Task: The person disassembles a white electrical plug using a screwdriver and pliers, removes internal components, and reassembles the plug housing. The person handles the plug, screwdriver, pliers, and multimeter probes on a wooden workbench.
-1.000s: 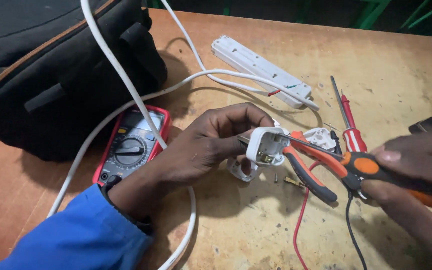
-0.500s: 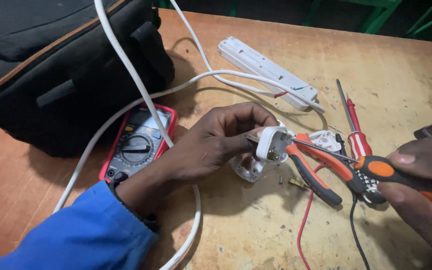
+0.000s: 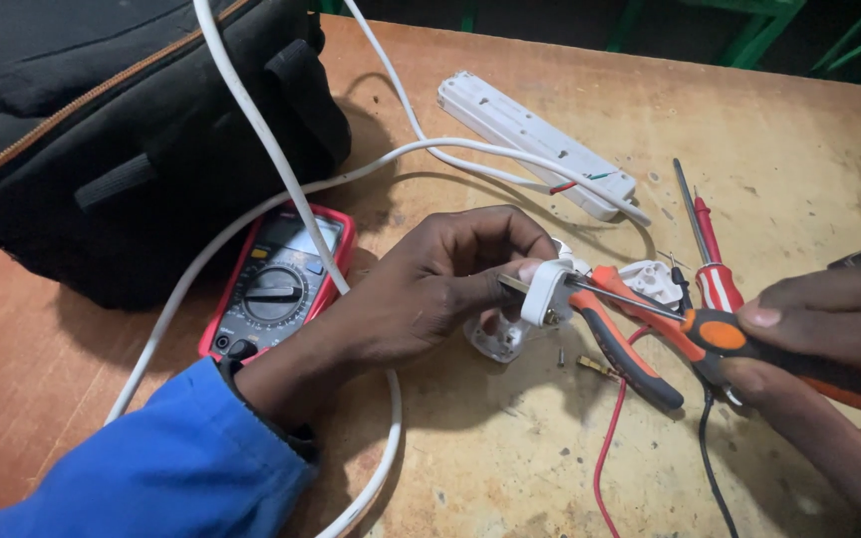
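My left hand (image 3: pixel 430 289) pinches a small white plug part (image 3: pixel 548 291) between thumb and fingers, just above the wooden table (image 3: pixel 510 468). My right hand (image 3: pixel 819 339) grips a screwdriver (image 3: pixel 715 334) with a black and orange handle, and its thin shaft reaches left to the plug part. Below the shaft, orange-handled pliers (image 3: pixel 630 354) lie on the table. Another white plug piece (image 3: pixel 498 339) rests under my left fingers. A small screw (image 3: pixel 560 356) and a brass pin (image 3: pixel 595 367) lie beside it.
A red multimeter (image 3: pixel 276 284) lies by my left wrist. A black bag (image 3: pixel 102 130) fills the back left. A white power strip (image 3: pixel 535 139) with its white cable (image 3: pixel 251 139) crosses the table. A red-handled screwdriver (image 3: pixel 712 269), a red wire (image 3: pixel 605 448) and a black wire (image 3: pixel 715 478) lie near my right hand.
My left hand has turned the white plug part. The screwdriver tip has come in from the right to meet it. My right hand has shifted slightly.
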